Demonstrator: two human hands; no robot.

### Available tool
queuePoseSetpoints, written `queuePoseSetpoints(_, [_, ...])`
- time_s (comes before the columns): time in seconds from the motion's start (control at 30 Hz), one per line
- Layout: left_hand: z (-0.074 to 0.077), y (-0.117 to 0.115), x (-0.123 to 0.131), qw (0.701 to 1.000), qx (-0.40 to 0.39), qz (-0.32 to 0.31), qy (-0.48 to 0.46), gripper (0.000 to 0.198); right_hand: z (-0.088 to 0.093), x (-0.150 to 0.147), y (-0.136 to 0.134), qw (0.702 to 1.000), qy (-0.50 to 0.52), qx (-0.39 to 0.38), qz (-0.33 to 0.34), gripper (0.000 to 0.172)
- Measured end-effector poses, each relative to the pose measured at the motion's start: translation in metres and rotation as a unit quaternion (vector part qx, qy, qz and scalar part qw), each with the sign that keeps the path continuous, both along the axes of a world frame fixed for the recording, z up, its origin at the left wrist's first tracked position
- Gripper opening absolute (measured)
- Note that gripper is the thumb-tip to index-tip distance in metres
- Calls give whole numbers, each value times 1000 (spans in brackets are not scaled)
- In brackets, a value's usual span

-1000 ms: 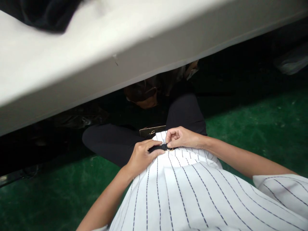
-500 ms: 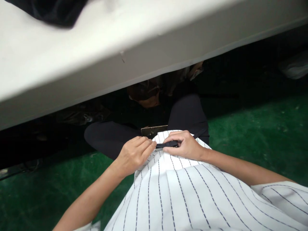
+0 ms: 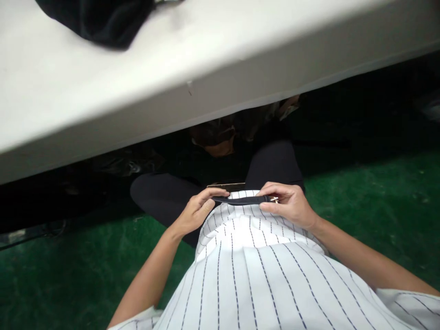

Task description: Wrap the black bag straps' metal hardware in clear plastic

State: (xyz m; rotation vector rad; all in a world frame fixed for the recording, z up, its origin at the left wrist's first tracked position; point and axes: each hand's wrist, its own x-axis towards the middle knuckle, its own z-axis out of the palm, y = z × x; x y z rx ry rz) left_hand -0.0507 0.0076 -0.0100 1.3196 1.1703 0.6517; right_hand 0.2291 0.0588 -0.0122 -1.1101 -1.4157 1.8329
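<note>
A narrow dark strap (image 3: 243,200) with a gold-coloured metal buckle at its right end stretches across the lap, over the white striped shirt (image 3: 247,247). My left hand (image 3: 197,211) pinches the strap's left part between thumb and fingers. At the other end my right hand (image 3: 288,204) is closed around the strap beside the buckle (image 3: 274,199), which shows between thumb and fingers. Both hands lie close to the body, below the table edge. The strap's far left tip is hidden by the left hand.
A white table (image 3: 192,98) spans the upper part of the view, with a black cloth-like item (image 3: 99,23) on it. Under the table are crumpled brown material (image 3: 220,142) and dark-trousered legs (image 3: 161,197). The floor (image 3: 378,206) is green.
My hands have moved apart, and a longer stretch of the strap now shows between them. The buckle has come into sight at my right hand. The view has shifted slightly.
</note>
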Motion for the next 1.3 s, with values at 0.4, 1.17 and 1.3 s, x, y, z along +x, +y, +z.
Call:
queuePoseSetpoints(0.4, [12,14,-9,992,-65,-82,63,23,-38,41,35,970,-155,63,175,28])
queuePoseSetpoints(1.17, [36,-12,-60,982,-134,37,126,27,0,4,19,960,-132,-22,246,55])
queuePoseSetpoints(1.3, [36,-15,-74,981,-134,23,137,26,2,15,15,966,-85,-39,243,50])
